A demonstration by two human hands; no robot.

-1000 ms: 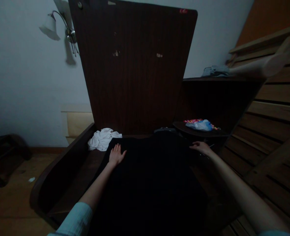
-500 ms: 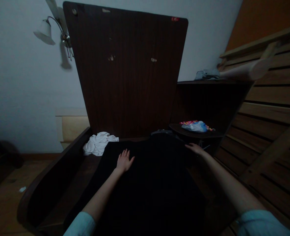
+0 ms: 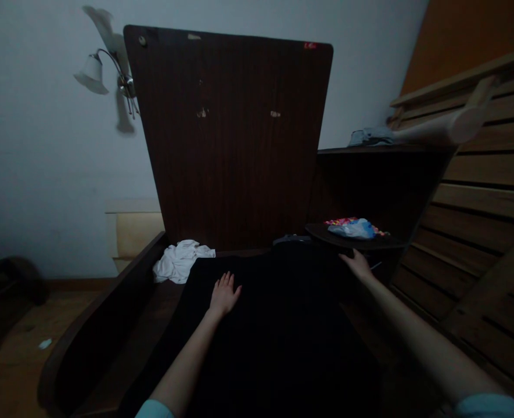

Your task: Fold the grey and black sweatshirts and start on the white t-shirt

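A large black piece of cloth, most likely a garment, lies spread over the dark wooden surface in front of me. Its folds and details are lost in the dimness. My left hand rests flat on its upper left part, fingers stretched out. At the cloth's upper right edge is my right hand, with thumb and fingers apart; they touch the cloth or hover just over it. A crumpled white cloth lies at the far left, beside the black one.
A tall dark wooden panel rises at the back. To the right, a curved shelf carries a plastic bag and something colourful. Wooden slats lean at far right. A raised dark side rail runs along the left.
The view has tilted slightly up and to the left. My right hand has shifted a little to the right along the cloth's edge. My left hand stays flat on the black cloth.
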